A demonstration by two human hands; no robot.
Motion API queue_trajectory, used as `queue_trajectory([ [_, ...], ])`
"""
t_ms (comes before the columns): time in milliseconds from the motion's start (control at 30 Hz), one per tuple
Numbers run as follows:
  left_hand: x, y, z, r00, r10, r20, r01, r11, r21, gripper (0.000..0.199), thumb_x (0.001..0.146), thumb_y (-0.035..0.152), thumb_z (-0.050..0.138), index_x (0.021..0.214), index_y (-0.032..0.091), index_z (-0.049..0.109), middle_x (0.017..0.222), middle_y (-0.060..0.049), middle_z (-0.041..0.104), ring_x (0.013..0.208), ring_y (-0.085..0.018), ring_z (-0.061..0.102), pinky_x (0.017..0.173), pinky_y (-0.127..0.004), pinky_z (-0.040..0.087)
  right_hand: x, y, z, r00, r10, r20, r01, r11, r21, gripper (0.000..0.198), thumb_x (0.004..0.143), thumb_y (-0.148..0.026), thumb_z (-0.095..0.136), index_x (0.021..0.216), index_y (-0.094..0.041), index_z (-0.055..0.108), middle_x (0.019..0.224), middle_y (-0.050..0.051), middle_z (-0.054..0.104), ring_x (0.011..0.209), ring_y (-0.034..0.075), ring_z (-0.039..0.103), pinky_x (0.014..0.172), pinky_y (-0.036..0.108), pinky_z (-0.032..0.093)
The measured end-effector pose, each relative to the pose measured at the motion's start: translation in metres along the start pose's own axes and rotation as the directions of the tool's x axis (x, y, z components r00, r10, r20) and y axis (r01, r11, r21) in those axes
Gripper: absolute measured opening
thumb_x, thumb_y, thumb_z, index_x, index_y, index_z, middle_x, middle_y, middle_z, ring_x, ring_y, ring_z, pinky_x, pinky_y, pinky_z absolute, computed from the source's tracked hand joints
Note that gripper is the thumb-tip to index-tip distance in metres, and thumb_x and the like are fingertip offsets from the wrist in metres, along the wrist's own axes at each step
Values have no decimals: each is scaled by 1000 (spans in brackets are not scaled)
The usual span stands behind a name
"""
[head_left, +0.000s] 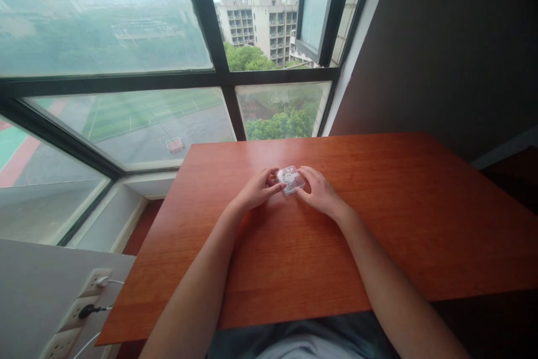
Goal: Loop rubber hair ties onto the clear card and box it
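Between my two hands is a small clear plastic case (291,180) with something white inside, too small to make out. It is at the middle of the reddish-brown wooden table (378,208), toward the far side. My left hand (259,187) grips the case's left side, thumb at its near left corner and fingers curled behind. My right hand (316,189) holds the right side, with its thumb near the front corner and its fingers at the back corner. Whether the case rests on the wood or is lifted slightly, I cannot tell.
Dark-framed windows (222,76) stand behind the table, one pane swung open (319,9). Wall sockets (79,311) with plugged-in cables are at lower left, beside the table's left edge. A dark grey wall (437,51) rises at right.
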State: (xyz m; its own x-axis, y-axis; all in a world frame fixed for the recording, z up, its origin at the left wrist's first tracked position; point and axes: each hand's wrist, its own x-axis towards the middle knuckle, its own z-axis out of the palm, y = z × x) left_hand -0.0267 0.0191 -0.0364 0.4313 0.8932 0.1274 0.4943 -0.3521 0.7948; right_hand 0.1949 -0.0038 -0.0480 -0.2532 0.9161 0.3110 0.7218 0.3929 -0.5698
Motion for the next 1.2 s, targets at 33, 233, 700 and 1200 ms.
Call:
queue_trajectory([
  [33,0,0,0,1000,-9,-3,9,1000,-19,48,85,43,58,123,13,53,102,-9,62,80,-16,58,74,-30,49,0,-1,1,1000,17,-19,-18,1000,-13,42,79,-27,59,120,-18,54,127,12,56,117,26,52,102,42,42],
  [233,-1,5,0,999,24,-33,-22,998,53,38,82,28,58,118,16,57,101,-7,64,82,-17,59,76,-30,49,-5,-23,11,990,98,-103,-117,973,-200,45,74,-51,68,102,-20,52,102,12,59,95,29,54,84,42,46],
  [700,-2,6,-1,999,30,-27,-28,994,103,40,81,26,57,119,15,56,105,-8,61,89,-18,61,83,-32,50,0,-28,-9,923,245,-297,-330,902,-279,31,76,-50,62,85,-24,50,95,8,57,93,26,51,71,34,42],
  [1200,-2,12,-1,1000,30,-10,-29,992,127,29,81,26,56,107,15,61,110,-8,58,81,-15,61,78,-28,51,3,16,-39,770,575,-275,-636,661,-397,41,76,-54,62,99,-20,55,109,12,57,105,30,51,76,37,42],
])
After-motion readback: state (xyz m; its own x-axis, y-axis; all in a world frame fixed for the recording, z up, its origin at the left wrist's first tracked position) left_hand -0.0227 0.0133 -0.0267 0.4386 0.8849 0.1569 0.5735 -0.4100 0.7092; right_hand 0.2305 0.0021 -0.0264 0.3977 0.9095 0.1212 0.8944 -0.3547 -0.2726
